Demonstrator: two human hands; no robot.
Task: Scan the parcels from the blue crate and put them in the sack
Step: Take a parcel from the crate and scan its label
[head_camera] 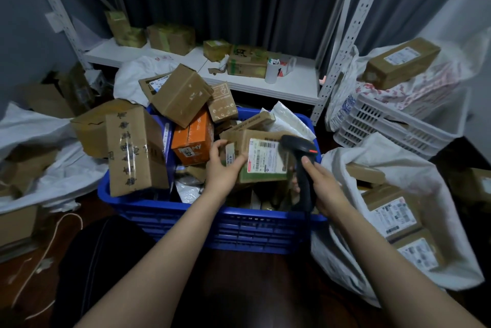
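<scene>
A blue crate [239, 229] in front of me is piled with cardboard parcels, among them an orange box [192, 139]. My left hand [223, 168] grips the left end of a brown parcel [263, 160] with a white barcode label facing up, held over the crate. My right hand [322, 184] grips the handle of a black handheld scanner [300, 155], whose head hovers just over the parcel's right edge. The white sack [398, 168] stands open at the right of the crate, with several labelled boxes inside.
A tall taped carton [135, 152] leans on the crate's left rim. A white slotted basket [393, 123] with a brown box [401, 63] above it stands at the back right. White shelving [292, 83] behind holds more boxes. White bags and cartons crowd the left floor.
</scene>
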